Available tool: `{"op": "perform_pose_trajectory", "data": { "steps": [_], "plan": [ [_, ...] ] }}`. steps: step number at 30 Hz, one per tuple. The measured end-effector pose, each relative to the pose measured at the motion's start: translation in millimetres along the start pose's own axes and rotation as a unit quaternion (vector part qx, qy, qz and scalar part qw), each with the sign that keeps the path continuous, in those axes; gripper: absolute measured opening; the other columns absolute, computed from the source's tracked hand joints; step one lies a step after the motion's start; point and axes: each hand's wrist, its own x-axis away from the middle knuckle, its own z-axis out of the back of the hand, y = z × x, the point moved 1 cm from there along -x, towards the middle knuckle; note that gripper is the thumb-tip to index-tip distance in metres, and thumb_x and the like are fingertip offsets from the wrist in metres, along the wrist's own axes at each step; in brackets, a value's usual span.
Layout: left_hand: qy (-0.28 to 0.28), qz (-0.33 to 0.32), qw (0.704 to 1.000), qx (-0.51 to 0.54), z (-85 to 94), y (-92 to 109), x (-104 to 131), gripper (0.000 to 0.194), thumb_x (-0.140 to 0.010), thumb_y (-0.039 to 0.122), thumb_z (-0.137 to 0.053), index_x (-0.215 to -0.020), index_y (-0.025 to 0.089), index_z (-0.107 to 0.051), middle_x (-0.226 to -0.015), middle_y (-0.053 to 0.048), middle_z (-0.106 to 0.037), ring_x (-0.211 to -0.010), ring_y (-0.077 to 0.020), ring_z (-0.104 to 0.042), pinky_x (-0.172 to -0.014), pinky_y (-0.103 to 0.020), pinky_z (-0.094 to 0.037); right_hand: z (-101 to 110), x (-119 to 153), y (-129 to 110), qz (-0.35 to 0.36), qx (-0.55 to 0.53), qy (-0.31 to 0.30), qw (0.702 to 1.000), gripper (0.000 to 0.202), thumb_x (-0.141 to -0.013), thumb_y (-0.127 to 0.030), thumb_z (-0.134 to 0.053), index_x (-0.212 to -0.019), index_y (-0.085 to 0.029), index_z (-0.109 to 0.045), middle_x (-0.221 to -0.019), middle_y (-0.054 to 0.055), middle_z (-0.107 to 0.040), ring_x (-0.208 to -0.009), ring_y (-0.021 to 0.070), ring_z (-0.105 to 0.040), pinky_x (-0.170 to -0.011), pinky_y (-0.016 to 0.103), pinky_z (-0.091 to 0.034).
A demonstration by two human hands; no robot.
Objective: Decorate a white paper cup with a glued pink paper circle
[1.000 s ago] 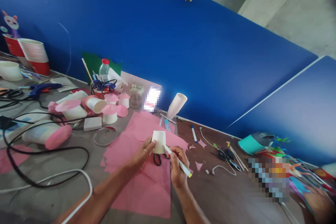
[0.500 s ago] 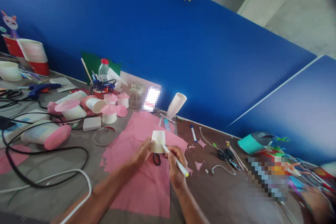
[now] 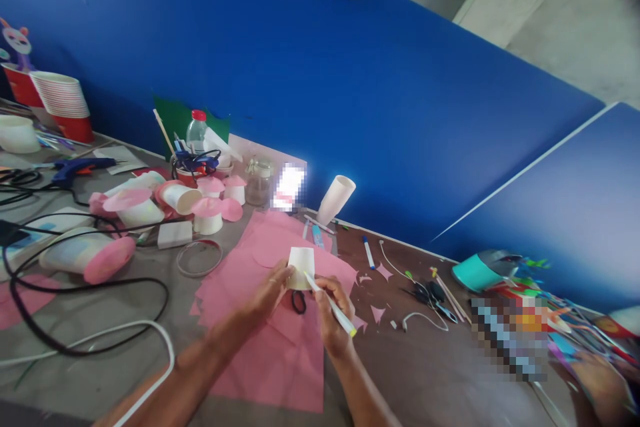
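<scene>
A small white paper cup (image 3: 301,265) is held on its left side by my left hand (image 3: 274,285), whose fingers are closed on it. My right hand (image 3: 336,310) grips a white marker with a yellow end (image 3: 341,317), its tip against or very near the cup's lower right face. Below the cup lies a black loop (image 3: 299,302), on large pink paper sheets (image 3: 280,373). A glowing phone-like screen (image 3: 289,187), blurred out, leans at the wall behind the paper.
Left are pink-trimmed cups (image 3: 207,217), a tape roll (image 3: 199,258), black cables (image 3: 90,350) and a glue gun (image 3: 83,170). Right are a blue-capped marker (image 3: 369,253), pink scraps (image 3: 377,314), scissors (image 3: 435,297) and a teal container (image 3: 480,271). A white tube (image 3: 337,200) stands behind.
The marker and my right hand have shifted slightly left against the cup. My left hand still holds the cup.
</scene>
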Motion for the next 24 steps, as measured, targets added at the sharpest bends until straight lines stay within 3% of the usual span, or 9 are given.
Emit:
{"op": "perform_pose_trajectory", "data": {
  "steps": [4, 12, 18, 24],
  "plan": [
    [-0.001, -0.003, 1.000, 0.030, -1.3, 1.1, -0.1, 0.025, -0.078, 0.039, -0.065, -0.087, 0.016, -0.063, -0.070, -0.001, -0.066, -0.069, -0.0186, -0.063, -0.066, -0.030, -0.048, -1.0, -1.1, -1.9, 0.009, -0.004, -0.007, 1.000, 0.012, -0.092, -0.027, -0.053, -0.094, -0.022, -0.065, -0.086, 0.002, -0.064, -0.075, 0.0168, -0.062, -0.064, 0.027, -0.049],
    [0.009, 0.020, 0.999, 0.032, 1.3, -1.5, 0.5, 0.025, -0.077, 0.040, -0.067, -0.084, 0.016, -0.065, -0.064, 0.000, -0.066, -0.064, -0.0195, -0.063, -0.062, -0.030, -0.048, -0.5, -0.6, 1.6, 0.005, 0.017, -0.007, 1.000, 0.012, -0.091, -0.026, -0.054, -0.094, -0.022, -0.065, -0.085, 0.002, -0.065, -0.075, 0.0169, -0.063, -0.067, 0.028, -0.050],
    [0.017, 0.008, 0.999, 0.037, -0.2, 1.7, 1.0, 0.027, -0.076, 0.041, -0.069, -0.087, 0.018, -0.066, -0.075, -0.002, -0.070, -0.077, -0.0216, -0.066, -0.074, -0.032, -0.049, 2.4, 0.0, 1.0, -0.007, 0.018, 0.018, 1.000, 0.014, -0.090, -0.026, -0.052, -0.084, -0.022, -0.064, -0.083, 0.003, -0.068, -0.076, 0.0187, -0.064, -0.064, 0.028, -0.049],
    [0.026, 0.010, 0.999, 0.036, 0.6, -0.6, -1.3, 0.031, -0.075, 0.042, -0.070, -0.093, 0.016, -0.065, -0.079, -0.003, -0.070, -0.078, -0.0218, -0.065, -0.075, -0.032, -0.048, 1.5, -0.6, -1.0, -0.022, -0.006, 0.035, 0.999, 0.015, -0.091, -0.030, -0.053, -0.085, -0.021, -0.064, -0.081, 0.003, -0.067, -0.070, 0.0170, -0.062, -0.060, 0.027, -0.048]
  ]
}}
